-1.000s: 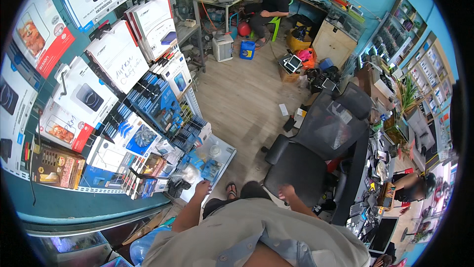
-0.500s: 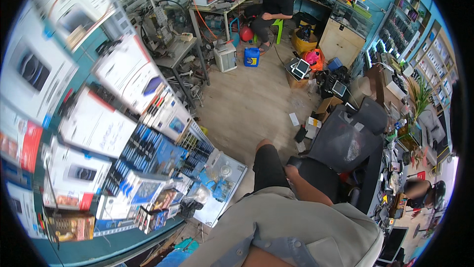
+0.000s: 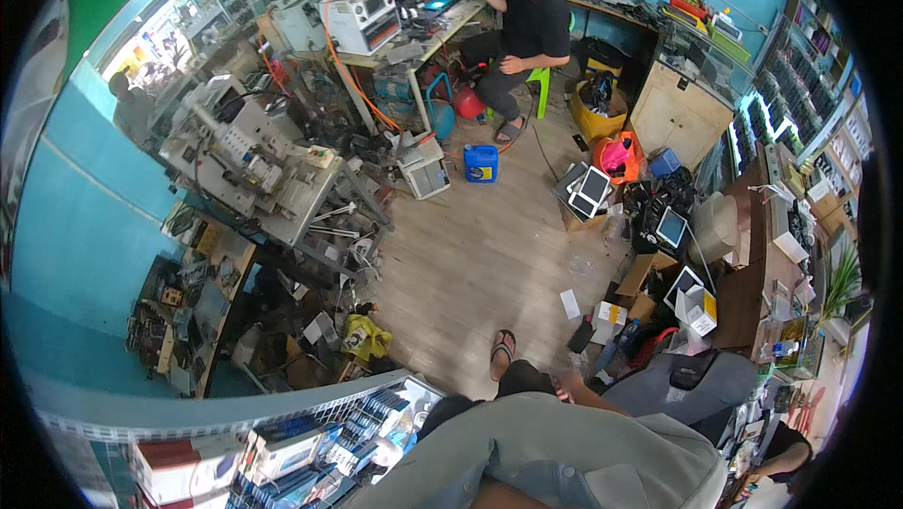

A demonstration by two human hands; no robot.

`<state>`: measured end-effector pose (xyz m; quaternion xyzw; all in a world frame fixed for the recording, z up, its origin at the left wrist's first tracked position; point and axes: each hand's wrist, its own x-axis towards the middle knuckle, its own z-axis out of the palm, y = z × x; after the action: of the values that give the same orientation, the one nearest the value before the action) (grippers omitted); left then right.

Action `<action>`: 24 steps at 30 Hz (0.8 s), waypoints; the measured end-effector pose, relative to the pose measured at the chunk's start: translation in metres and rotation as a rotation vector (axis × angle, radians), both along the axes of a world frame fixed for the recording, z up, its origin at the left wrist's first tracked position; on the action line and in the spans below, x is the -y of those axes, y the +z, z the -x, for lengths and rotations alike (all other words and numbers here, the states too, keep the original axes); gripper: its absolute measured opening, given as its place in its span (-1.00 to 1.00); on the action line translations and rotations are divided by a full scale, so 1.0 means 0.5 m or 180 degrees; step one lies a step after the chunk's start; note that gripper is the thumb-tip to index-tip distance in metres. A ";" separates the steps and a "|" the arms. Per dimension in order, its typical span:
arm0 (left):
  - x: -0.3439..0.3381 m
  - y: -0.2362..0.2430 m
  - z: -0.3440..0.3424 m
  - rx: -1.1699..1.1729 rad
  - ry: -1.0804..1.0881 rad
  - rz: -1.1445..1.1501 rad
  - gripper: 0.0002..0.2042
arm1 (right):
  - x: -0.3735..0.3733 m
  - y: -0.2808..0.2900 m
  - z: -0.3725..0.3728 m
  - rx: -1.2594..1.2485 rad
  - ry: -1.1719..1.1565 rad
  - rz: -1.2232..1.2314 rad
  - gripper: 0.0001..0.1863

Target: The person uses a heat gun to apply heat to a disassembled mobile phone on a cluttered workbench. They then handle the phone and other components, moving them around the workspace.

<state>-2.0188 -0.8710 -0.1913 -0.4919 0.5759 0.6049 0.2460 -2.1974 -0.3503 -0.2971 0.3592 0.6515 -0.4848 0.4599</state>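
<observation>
My right hand (image 3: 567, 385) is low in the picture, beside my dark-clothed knee (image 3: 523, 377) and left of the grey office chair (image 3: 691, 379). It is small and partly covered by my shirt (image 3: 564, 443), so how its fingers lie does not show clearly. I make out nothing held in it. My left hand is out of view. Ahead of the knee, my sandalled foot (image 3: 503, 349) stands on the wooden floor (image 3: 442, 264).
A shelf of boxed goods (image 3: 188, 467) stands at lower left. Beyond are a machine bench (image 3: 301, 203) and a blue jug (image 3: 481, 164). A seated person (image 3: 531, 29) works at the far table. Cartons (image 3: 649, 278) and tablets (image 3: 591, 191) lie to the right.
My view has swung left and moved forward past the shelf, which now sits lower. My foot has come into sight. The right hand has left the chair's edge and is beside my knee.
</observation>
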 end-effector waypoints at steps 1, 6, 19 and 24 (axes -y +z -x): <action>0.006 0.014 0.055 0.0036 -0.0125 0.0033 -0.58 | -0.005 0.023 0.045 -0.0097 0.0168 0.0102 -0.66; -0.019 0.014 0.246 0.0006 -0.0330 0.0036 -0.57 | -0.004 0.050 0.335 -0.0105 -0.0127 -0.0159 -0.77; 0.092 -0.044 0.798 -0.0409 -0.2701 0.0977 -0.54 | 0.007 -0.098 0.725 -0.1931 0.3297 -0.0510 -0.69; 0.110 -0.028 1.128 -0.0206 -0.0847 0.0296 -0.56 | -0.005 -0.048 0.995 -0.0969 0.1814 -0.0967 -0.62</action>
<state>-2.5828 -0.9262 -0.2052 -0.4022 0.6711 0.5551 0.2822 -2.6948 -0.3479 -0.3208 0.1510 0.8512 -0.2825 0.4156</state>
